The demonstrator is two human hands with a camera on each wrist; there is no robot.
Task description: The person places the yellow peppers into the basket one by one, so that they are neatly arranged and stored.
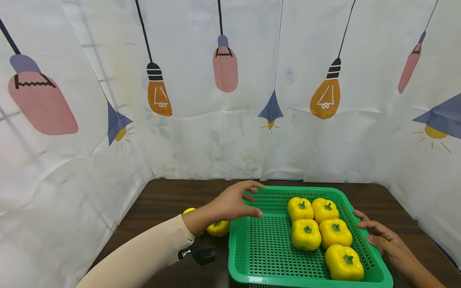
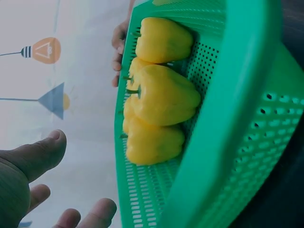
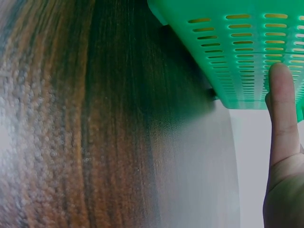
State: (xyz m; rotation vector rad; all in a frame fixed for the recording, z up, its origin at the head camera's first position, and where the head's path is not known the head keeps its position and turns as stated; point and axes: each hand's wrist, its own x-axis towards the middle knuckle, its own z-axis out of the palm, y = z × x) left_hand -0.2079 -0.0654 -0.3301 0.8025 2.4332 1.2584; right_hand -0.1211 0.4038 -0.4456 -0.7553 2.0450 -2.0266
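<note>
My left hand (image 1: 234,202) hovers over the left edge of a green plastic basket (image 1: 266,248), with thumb and fingers spread apart and nothing between them. Several yellow bell peppers (image 1: 306,235) with green stems stand along the basket's right half. On the right, my right hand (image 1: 387,244) rests against the basket's right side. One extended finger (image 3: 283,109) touches the slotted outer wall in the right wrist view. Beside the basket's left side, another yellow bell pepper (image 1: 218,229) lies on the table, partly behind my left forearm, with more yellow showing past the arm.
The dark wood-grain table (image 1: 169,196) carries the basket. A pale curtain (image 1: 201,152) printed with hanging lamps closes off the back and sides. A black strap device (image 1: 197,252) sits on my left wrist.
</note>
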